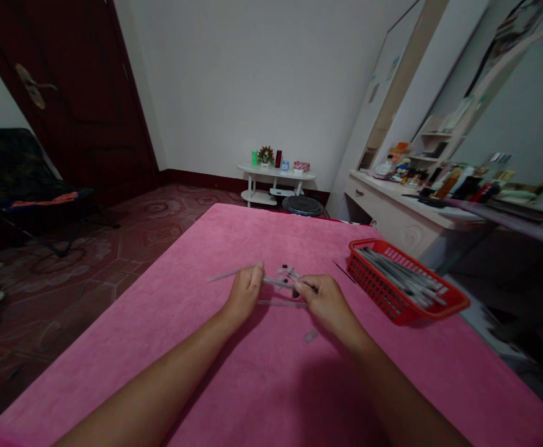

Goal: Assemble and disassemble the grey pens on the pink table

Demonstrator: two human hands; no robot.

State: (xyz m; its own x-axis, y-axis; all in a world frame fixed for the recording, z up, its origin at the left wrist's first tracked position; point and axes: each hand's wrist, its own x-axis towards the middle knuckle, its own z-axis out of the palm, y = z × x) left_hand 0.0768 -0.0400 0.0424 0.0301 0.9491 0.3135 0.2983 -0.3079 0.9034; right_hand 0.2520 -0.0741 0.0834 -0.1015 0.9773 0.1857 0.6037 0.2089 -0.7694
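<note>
My left hand is closed around a slim grey, pen-like stick, which sticks out past it on both sides. The fingers of my right hand pinch the stick's right end, where a small dark part shows; its exact kind I cannot make out. Just beyond my hands lies a loose cluster of small translucent and black pieces. A second thin stick rests on the pink cloth below them. Nearer to me is one small translucent piece.
To the right stands a red plastic basket filled with many grey pen-like sticks. A thin dark rod lies beside it. Beyond the covered table are a dresser with bottles, a white side table and a folding chair.
</note>
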